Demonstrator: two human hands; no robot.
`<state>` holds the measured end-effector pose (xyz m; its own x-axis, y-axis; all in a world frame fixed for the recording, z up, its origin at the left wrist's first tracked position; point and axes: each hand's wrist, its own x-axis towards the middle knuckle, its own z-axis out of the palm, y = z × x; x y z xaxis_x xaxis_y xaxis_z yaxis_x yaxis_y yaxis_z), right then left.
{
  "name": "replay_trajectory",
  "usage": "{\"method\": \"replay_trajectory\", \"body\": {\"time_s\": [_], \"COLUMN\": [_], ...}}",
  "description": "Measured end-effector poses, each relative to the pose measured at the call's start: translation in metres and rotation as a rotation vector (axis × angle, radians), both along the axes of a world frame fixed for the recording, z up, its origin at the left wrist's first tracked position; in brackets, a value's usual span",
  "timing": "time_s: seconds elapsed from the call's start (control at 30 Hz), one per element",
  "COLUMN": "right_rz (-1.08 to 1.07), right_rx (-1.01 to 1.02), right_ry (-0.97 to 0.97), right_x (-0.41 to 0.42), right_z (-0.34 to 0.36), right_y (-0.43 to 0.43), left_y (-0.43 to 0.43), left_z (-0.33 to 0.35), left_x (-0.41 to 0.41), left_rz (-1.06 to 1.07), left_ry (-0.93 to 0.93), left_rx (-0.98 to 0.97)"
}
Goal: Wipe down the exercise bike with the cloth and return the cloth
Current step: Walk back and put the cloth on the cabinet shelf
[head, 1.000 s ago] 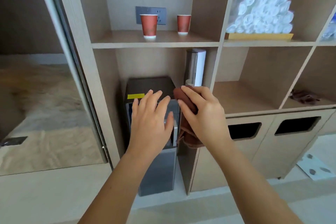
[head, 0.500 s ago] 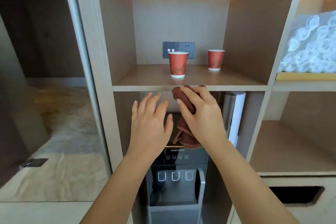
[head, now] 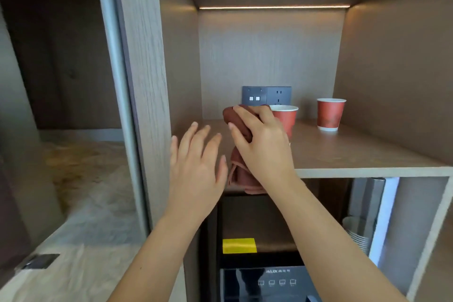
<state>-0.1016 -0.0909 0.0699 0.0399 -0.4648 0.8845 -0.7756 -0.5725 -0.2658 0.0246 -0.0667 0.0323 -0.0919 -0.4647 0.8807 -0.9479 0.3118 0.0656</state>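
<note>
While in the right hand (head: 263, 147), cloth (head: 241, 178) at shelf edge (head: 367, 171).

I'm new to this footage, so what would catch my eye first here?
The right hand grips a reddish-brown cloth over the wooden shelf edge, the open left hand beside it. Behind, a near red cup and a far red cup stand near a grey wall socket.
</note>
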Motion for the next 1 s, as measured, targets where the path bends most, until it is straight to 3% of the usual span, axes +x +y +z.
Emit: {"method": "replay_trajectory", "body": {"time_s": [0.2, 0.37, 0.57, 0.7, 1.0], "right_rz": [-0.058, -0.141, -0.172, -0.130, 0.229], "right_rx": [0.131, 0.664, 0.890, 0.893, 0.750], "right_ry": [0.102, 0.486, 0.746, 0.733, 0.560], "right_x": [0.016, 0.012, 0.010, 0.009, -0.056], "right_z": [0.006, 0.015, 0.019, 0.022, 0.033], "right_y": [-0.024, -0.030, -0.037, -0.037, 0.003], "left_y": [-0.017, -0.022, -0.024, -0.023, -0.017], "left_z": [-0.009, -0.013, -0.016, -0.017, -0.016], "left_x": [0.013, 0.012, 0.014, 0.014, 0.019], "left_rz": [0.021, 0.031, 0.096, 0.124, 0.136], "left_ry": [-0.012, 0.011, 0.022, 0.020, -0.028], "left_rx": [-0.021, -0.021, 0.033, 0.038, -0.022]}}
